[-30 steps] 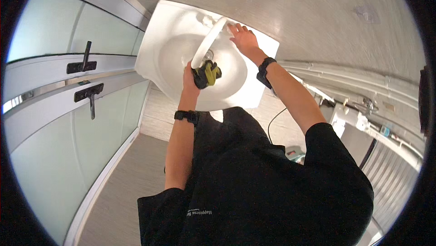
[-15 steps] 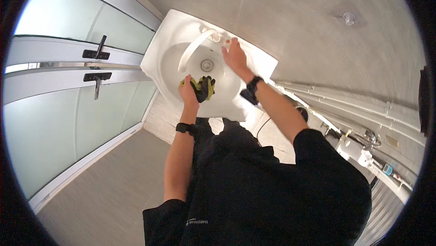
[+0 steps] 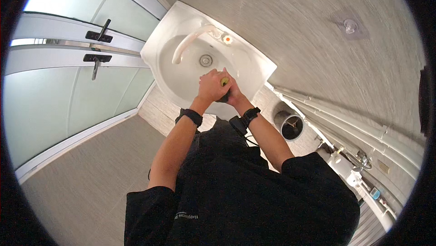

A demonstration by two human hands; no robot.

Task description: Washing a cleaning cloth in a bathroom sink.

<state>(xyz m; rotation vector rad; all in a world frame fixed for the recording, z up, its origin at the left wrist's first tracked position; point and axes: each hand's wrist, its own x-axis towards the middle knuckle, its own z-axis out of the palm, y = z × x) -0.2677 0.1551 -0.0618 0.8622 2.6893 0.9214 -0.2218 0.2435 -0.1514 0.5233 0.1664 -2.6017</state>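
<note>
Over the front of the white washbasin (image 3: pixel 181 80), both my hands are pressed together around a bunched yellow-green and black work glove (image 3: pixel 225 81). My left hand (image 3: pixel 210 86) wraps it from the left, fingers closed. From the right, my right hand (image 3: pixel 235 92) closes on the same bundle. Only a yellow-green bit and some black below show between the hands; the rest is hidden. Beyond them the curved white faucet (image 3: pixel 187 45) arches over the bowl and its drain (image 3: pixel 205 60). The tap knob (image 3: pixel 227 40) with its orange-red centre stands beside the faucet, with no hand on it.
Frosted glass doors (image 3: pixel 91 110) with black handles are on the left. A round bin (image 3: pixel 292 127) stands on the floor right of the basin. White pipes (image 3: pixel 349 122) run along the right wall, near fittings and a small blue item (image 3: pixel 375 193).
My right hand has left the tap knob and come down to join the left on the glove. The bundle, loosely held before, is now squeezed between both hands and mostly covered.
</note>
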